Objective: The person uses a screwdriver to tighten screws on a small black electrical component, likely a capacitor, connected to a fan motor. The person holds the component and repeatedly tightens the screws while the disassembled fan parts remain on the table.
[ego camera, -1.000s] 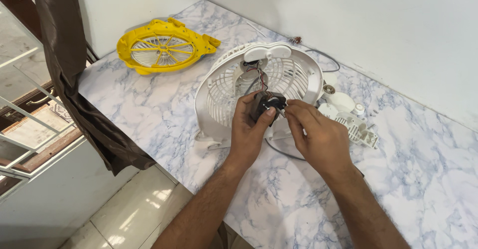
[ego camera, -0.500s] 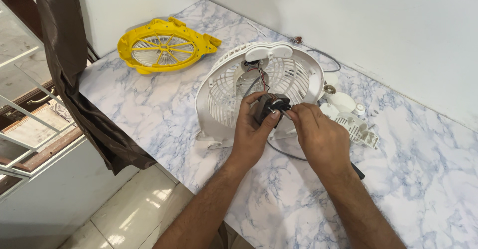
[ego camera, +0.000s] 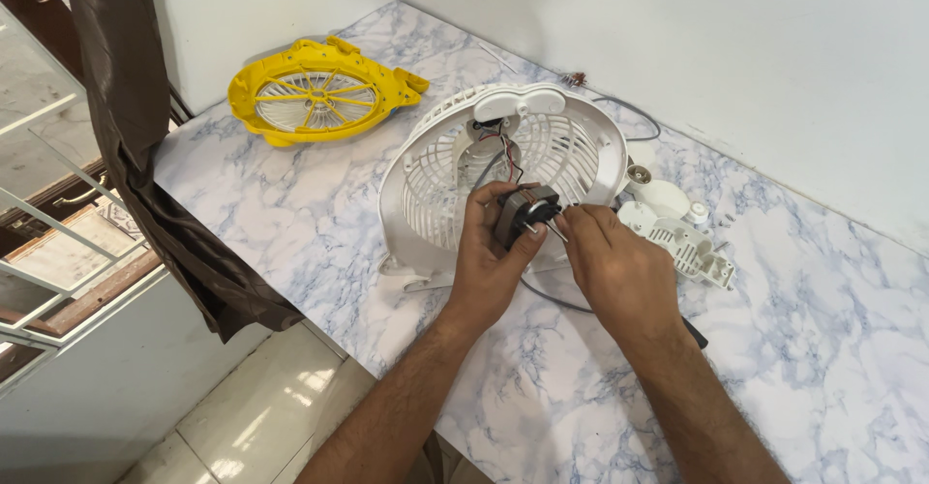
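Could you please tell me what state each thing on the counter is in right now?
Fan motor: out of its housing, gripped by left hand.
Right hand: at the motor's shaft.
White fan housing: open, propped tilted.
Yellow grille: detached, lying flat.

Marble-patterned counter (ego camera: 290,203) bears yellow grille (ego camera: 319,92), white fan housing (ego camera: 426,184).
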